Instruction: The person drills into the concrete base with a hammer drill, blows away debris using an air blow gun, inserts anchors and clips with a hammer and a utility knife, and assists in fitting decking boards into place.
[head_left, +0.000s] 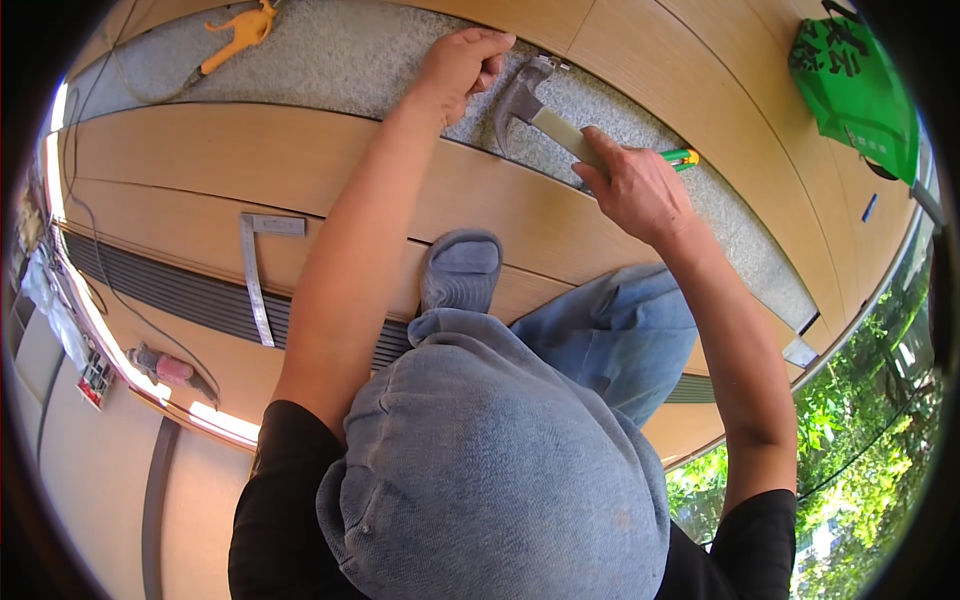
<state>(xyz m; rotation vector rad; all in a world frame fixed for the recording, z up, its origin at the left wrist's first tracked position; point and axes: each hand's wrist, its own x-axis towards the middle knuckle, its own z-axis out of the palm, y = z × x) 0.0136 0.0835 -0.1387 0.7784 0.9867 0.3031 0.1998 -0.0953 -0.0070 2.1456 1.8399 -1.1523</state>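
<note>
My right hand (640, 190) is wrapped round the pale handle of a claw hammer (522, 98). The hammer's head lies over the grey strip, by a small metal clip (553, 62) at the far plank's edge. Left of the hammer head, my left hand (465, 72) has its fingers curled and its thumb and index finger close together at that plank's edge. Whether anything small is between them I cannot make out. A green and yellow tool end (684, 159) shows just beyond my right hand; the rest of it is hidden.
Wood-look planks (230, 150) border the grey rough strip (330, 60). A metal square (262, 270) lies left of my shoe (462, 268). Orange-handled pliers or clamp (238, 38) sit far left, a cable (85, 210) runs nearby, and a green bag (858, 95) stands far right.
</note>
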